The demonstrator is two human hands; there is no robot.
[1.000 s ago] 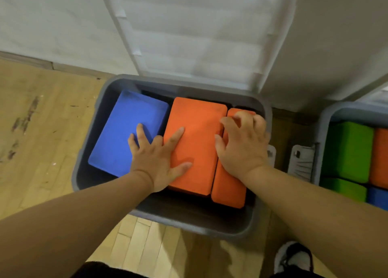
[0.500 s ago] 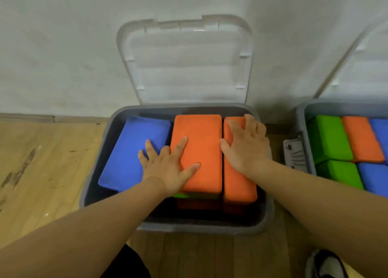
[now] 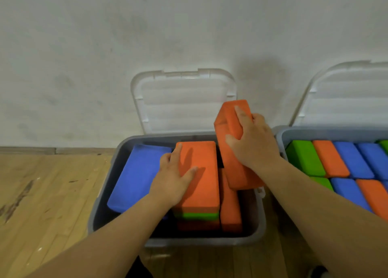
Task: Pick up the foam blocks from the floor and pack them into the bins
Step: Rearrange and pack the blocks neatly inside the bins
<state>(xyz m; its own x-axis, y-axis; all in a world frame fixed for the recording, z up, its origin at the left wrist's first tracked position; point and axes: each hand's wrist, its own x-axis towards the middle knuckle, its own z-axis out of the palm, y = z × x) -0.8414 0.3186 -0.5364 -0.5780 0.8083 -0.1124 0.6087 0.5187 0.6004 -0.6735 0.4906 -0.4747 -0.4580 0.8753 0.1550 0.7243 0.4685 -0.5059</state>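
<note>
Right hand (image 3: 254, 145) grips tilted orange block (image 3: 227, 120); left hand (image 3: 172, 182) flat on stacked orange block (image 3: 202, 185).

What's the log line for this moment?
left grip: flat on stacked orange block | right grip: holds raised orange block over bin | blue block: tilted in bin

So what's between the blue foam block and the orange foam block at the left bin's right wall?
A flat orange foam block atop a green foam block, under the left hand, in the head view.
</note>
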